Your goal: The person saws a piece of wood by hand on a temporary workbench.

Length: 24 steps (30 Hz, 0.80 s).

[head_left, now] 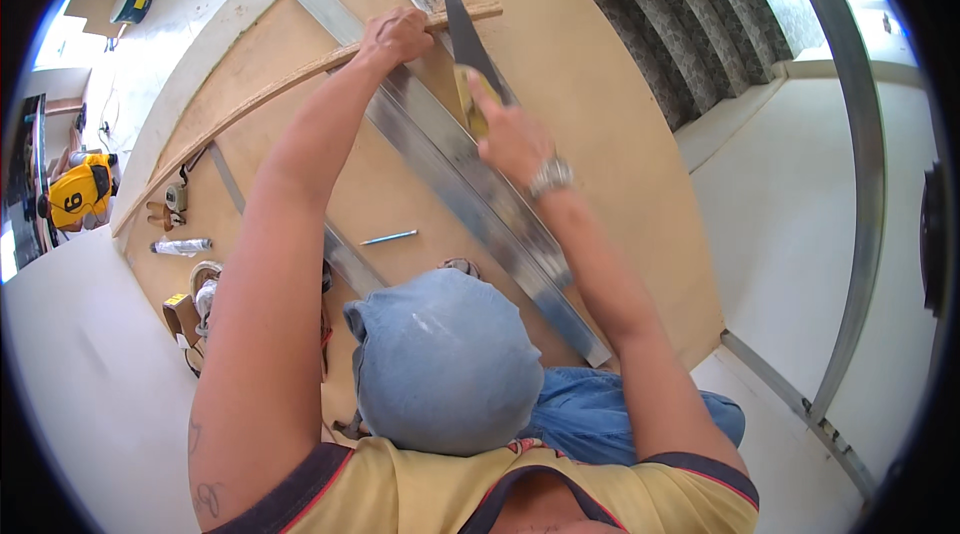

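My left hand (397, 37) is closed around a long, thin wooden strip (270, 84), near its far right end. The strip slants across a tan wooden board (640, 204) and over several metal channels (470, 199). In my right hand (515, 142) is a handsaw (463, 29) with a dark tapered blade and a yellowish handle, the fingers wrapped round the grip. Its blade points away from me and crosses the strip just right of my left hand. Whether the teeth touch the wood, I cannot tell.
A pencil (388, 237) lies on the board. On the left are a tape measure (176, 197), a plastic-wrapped roll (182, 247) and a yellow bag (82, 192). Stairs (700, 29) stand at the far right. A metal frame (862, 164) rises on the right.
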{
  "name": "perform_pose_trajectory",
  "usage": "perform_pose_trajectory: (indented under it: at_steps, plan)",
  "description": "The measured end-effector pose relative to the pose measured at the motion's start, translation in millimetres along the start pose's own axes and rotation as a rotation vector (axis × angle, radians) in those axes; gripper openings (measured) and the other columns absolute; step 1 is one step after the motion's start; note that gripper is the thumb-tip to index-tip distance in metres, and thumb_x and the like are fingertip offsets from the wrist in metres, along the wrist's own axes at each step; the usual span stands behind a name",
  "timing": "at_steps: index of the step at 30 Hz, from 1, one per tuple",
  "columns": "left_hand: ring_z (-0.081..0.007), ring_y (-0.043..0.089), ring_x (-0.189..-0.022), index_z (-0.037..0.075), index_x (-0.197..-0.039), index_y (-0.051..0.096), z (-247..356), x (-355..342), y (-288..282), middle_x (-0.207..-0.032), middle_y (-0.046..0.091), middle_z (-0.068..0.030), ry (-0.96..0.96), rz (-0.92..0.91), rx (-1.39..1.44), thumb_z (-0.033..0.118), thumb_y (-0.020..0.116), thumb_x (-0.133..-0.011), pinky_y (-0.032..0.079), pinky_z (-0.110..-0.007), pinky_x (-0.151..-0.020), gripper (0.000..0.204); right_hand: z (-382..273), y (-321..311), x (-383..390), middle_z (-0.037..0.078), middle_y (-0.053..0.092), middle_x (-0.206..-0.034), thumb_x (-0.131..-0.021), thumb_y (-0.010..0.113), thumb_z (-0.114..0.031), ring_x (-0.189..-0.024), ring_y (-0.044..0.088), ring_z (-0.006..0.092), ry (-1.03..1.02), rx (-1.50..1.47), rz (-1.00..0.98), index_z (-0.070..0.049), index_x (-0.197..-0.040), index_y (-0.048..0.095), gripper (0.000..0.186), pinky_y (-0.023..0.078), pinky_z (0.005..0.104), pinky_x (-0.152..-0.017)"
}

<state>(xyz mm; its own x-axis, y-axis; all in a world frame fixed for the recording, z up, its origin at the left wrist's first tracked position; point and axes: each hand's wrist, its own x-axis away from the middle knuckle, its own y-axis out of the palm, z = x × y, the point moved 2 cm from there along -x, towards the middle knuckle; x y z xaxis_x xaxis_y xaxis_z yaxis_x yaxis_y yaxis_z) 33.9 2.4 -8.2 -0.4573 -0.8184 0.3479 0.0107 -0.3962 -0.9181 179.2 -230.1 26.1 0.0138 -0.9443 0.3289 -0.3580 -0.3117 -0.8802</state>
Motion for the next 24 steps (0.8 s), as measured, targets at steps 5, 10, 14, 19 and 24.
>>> perform_pose_trajectory:
  at_steps: [5, 10, 14, 19, 24]
  plan:
    - [-0.0338, 0.072, -0.113, 0.009, -0.109, 0.078, -18.2, -0.1, -0.5, -0.117, 0.077, -0.0162, 0.006, 0.052, -0.012, 0.030, 0.062, -0.087, 0.056, -0.043, -0.097, 0.034, -11.5, -4.8, 17.1, 0.020, 0.074, -0.087, -0.085, 0.073, -0.020, -0.079, 0.074, 0.0368, -0.012, -0.010, -0.054, -0.021, -0.169, 0.027, 0.096, 0.060, 0.0497, -0.072]
    - [-0.0339, 0.072, -0.113, 0.009, -0.110, 0.078, -13.6, 1.8, -2.2, -0.115, 0.077, -0.0163, -0.021, 0.021, -0.008, 0.030, 0.062, -0.087, 0.056, -0.043, -0.098, 0.035, -6.4, -3.0, 33.8, 0.019, 0.074, -0.086, -0.083, 0.073, -0.017, -0.079, 0.074, 0.0369, 0.017, -0.062, -0.104, -0.020, -0.168, 0.029, 0.095, 0.060, 0.0496, -0.072]
    - [-0.0344, 0.071, -0.114, 0.008, -0.110, 0.078, 0.6, -3.6, -4.3, -0.115, 0.077, -0.0168, -0.018, 0.004, 0.023, 0.030, 0.062, -0.087, 0.056, -0.044, -0.099, 0.036, 3.2, -15.3, -28.8, 0.019, 0.073, -0.084, -0.082, 0.073, -0.016, -0.079, 0.074, 0.0372, -0.054, 0.050, 0.088, -0.019, -0.168, 0.029, 0.097, 0.059, 0.0503, -0.071]
    - [-0.0336, 0.072, -0.112, 0.009, -0.111, 0.077, -15.7, 6.7, -0.3, -0.116, 0.077, -0.0155, 0.001, 0.036, -0.063, 0.029, 0.063, -0.087, 0.056, -0.045, -0.097, 0.034, -9.3, 0.2, 41.4, 0.019, 0.074, -0.086, -0.083, 0.073, -0.018, -0.082, 0.074, 0.0377, -0.007, -0.021, -0.081, -0.024, -0.168, 0.029, 0.096, 0.059, 0.0509, -0.072]
    - [-0.0336, 0.071, -0.114, 0.009, -0.112, 0.077, 10.6, -0.1, -3.9, -0.120, 0.076, -0.0157, 0.000, -0.021, 0.012, 0.028, 0.062, -0.087, 0.056, -0.044, -0.098, 0.035, 11.9, -5.1, -8.1, 0.018, 0.074, -0.084, -0.083, 0.073, -0.018, -0.078, 0.074, 0.0359, -0.012, -0.011, 0.071, -0.025, -0.168, 0.029, 0.096, 0.059, 0.0497, -0.070]
